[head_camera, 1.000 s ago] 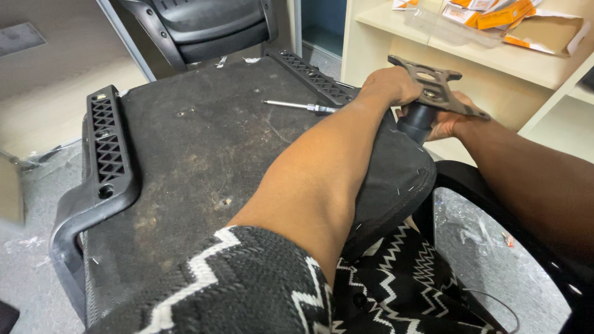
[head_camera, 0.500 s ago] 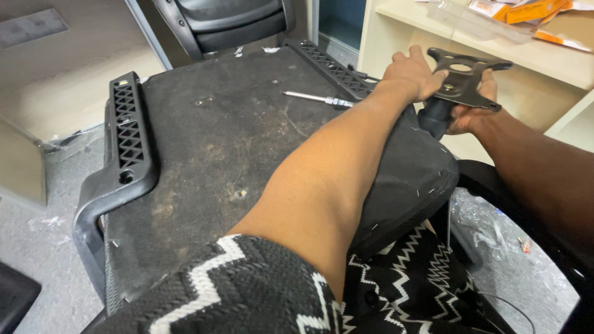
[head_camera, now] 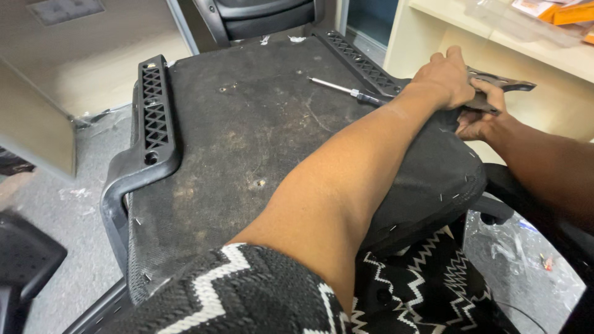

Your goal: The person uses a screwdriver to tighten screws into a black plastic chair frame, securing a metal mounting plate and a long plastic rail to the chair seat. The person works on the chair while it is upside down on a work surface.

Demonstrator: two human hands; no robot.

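At the upper right of the frame both hands meet on a dark metal plate (head_camera: 495,83) that sits past the right edge of an upturned seat (head_camera: 247,161). The left hand (head_camera: 442,77) lies over the plate's near end, fingers curled on it; the right hand (head_camera: 479,120) takes it from below, thumb across the top, so each grip is closed on the plate. The plate looks flat, stiff and fairly heavy for its size, probably with hard edges and bare metal that may slip in a loose hold; the safest hold seems to be by its edges with both hands, as here. Its underside and whatever it joins are hidden.

A screwdriver (head_camera: 346,90) lies on the seat just left of the left hand, close enough to be knocked. A black armrest (head_camera: 151,117) runs along the seat's left side and another (head_camera: 362,62) along the top right, near the plate. A shelf (head_camera: 495,43) stands behind, and another chair (head_camera: 260,15) at the top
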